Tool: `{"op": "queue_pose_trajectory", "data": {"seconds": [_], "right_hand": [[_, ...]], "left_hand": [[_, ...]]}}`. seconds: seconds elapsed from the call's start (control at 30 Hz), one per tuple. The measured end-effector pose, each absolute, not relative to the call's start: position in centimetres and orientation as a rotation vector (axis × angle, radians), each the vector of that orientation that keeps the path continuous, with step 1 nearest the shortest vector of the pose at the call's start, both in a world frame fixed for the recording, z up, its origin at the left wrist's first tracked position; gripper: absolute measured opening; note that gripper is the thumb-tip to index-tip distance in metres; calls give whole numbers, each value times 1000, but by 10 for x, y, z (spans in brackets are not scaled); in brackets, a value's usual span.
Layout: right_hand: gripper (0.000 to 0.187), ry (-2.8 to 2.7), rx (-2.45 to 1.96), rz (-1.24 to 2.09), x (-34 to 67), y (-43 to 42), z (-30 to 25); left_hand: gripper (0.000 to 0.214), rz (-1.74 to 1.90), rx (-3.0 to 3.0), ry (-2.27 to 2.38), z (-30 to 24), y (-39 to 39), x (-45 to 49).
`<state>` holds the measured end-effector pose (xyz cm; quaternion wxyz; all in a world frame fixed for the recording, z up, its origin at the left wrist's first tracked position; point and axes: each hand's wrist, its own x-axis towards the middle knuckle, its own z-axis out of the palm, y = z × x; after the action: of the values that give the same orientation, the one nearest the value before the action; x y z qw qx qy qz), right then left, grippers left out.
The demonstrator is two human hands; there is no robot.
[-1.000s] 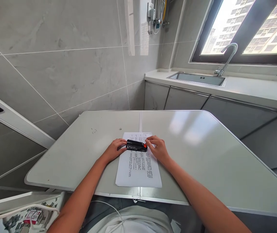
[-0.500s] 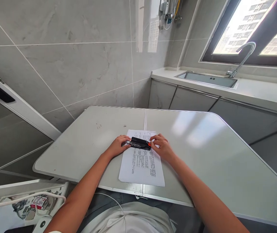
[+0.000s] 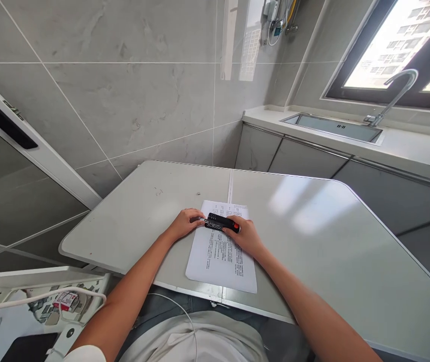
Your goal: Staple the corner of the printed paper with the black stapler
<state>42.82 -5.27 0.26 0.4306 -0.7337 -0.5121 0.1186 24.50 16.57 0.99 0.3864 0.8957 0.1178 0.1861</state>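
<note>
A black stapler (image 3: 220,222) with a red end lies across the upper part of a printed sheet of paper (image 3: 220,254) on the pale grey table (image 3: 313,236). My left hand (image 3: 185,224) holds the stapler's left end with its fingertips. My right hand (image 3: 247,235) grips the right, red end, fingers curled over it. The sheet lies flat, straddling the table's centre seam, close to the near edge.
A tiled wall stands behind the table. To the right runs a counter with a sink (image 3: 333,126) and tap (image 3: 396,95) under a window. At lower left a white basket (image 3: 30,306) holds small items and a white cable.
My right hand has closed over the stapler's red end, and the left fingertips have taken hold of its left end. The camera view has shifted left, so everything sits further right in the frame.
</note>
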Motion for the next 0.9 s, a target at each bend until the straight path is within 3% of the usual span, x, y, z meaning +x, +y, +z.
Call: {"op": "queue_pose_trajectory", "data": {"seconds": [0.27,0.43,0.53,0.77,0.9], "right_hand": [[25,-1314,-1665,-54,431,-60,9],[50,-1579,-1448,-525,423,-63,14],[53,-1745,-1407,-659,420,-67,18],[45,-1978,-1397,-674,410,-72,25],[42,-1744,-1458,-525,410,-66,23]], "left_hand": [[36,585,1899,440,14,162,246],[42,372,1134,359,14,162,247],[38,244,976,276,16,163,245],[30,163,963,282,17,164,241],[26,182,979,303,16,167,241]]}}
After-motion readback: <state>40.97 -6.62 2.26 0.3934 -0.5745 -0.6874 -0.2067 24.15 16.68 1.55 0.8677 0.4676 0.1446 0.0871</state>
